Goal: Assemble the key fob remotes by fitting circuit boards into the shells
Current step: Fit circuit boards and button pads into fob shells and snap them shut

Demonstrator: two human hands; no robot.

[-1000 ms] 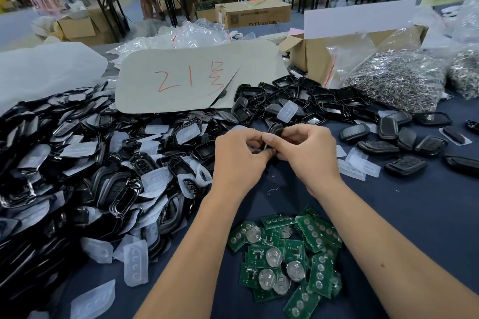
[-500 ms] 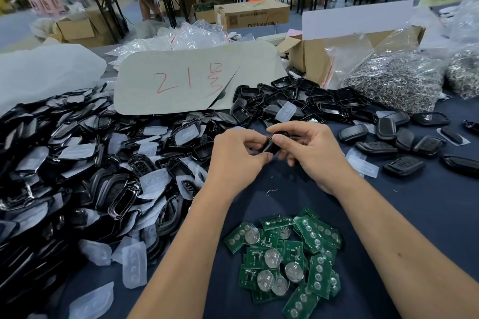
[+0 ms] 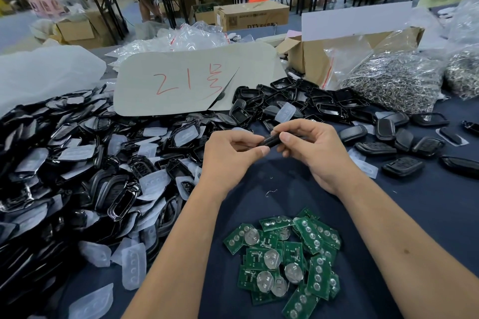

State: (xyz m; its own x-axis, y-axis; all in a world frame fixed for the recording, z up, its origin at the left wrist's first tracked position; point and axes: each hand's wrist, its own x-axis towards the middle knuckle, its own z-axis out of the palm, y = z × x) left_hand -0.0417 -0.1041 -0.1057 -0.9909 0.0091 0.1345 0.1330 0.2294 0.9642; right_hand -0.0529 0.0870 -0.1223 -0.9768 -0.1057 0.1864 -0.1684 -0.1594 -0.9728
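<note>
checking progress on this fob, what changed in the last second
Both hands, left and right, drew slightly apart, uncovering more of the black fob pinched between them. Nothing was let go. The circuit boards and shell pile stayed put.

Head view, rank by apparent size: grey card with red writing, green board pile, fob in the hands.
1. Grey card, largest.
2. Board pile, clearly smaller, though nearer the camera.
3. Fob, smallest; partly hidden by left hand and right hand.
</note>
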